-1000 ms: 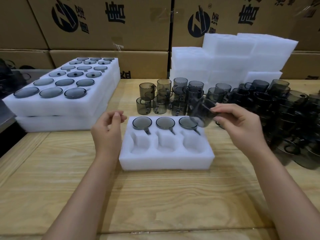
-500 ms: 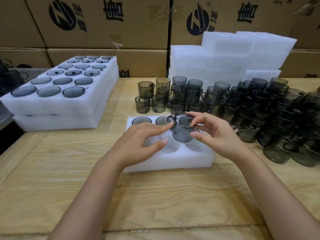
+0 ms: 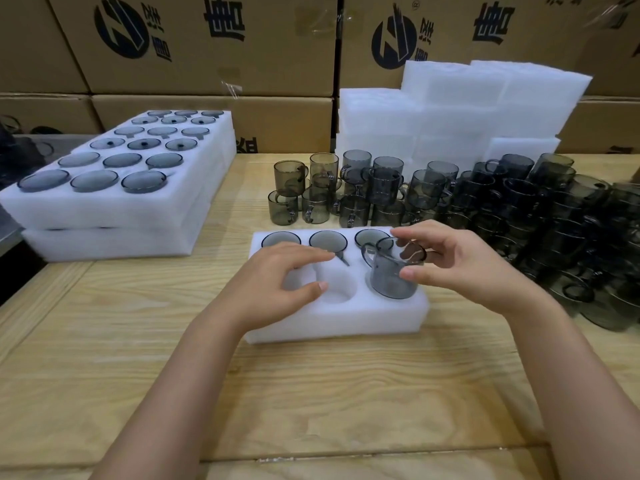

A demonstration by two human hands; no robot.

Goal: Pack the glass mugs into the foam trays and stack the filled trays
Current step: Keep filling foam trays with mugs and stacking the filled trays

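A smoky glass mug (image 3: pixel 393 271) stands upright at the near right pocket of the foam tray (image 3: pixel 339 323), just right of the frame's centre. Its base is in the pocket, most of its body is above the foam, and its handle points left. The right hand (image 3: pixel 460 266) comes in from the lower right and pinches the mug. The thumb presses the near wall, and the other fingers curve over the far side of the rim.

The left hand (image 3: pixel 277 282) reaches in from the lower left and lies palm down over the near left part of the tray. Its fingers are stretched out and relaxed, holding nothing, and the thumb tip is at the edge of the empty middle pocket (image 3: pixel 337 289). Whether the palm presses the foam cannot be told.

Three seated mugs (image 3: pixel 327 240) fill the tray's far row, sunk to their rims.

The tray sits on a wooden table (image 3: pixel 311 393). Beyond it, loose mugs (image 3: pixel 381 195) stand stacked in a cluster that runs into a dense pile at the right edge. At the upper left are stacked filled trays (image 3: pixel 121 206). At the upper right is a heap of white foam blocks (image 3: pixel 467 109). Printed cardboard boxes (image 3: pixel 207 46) line the back.
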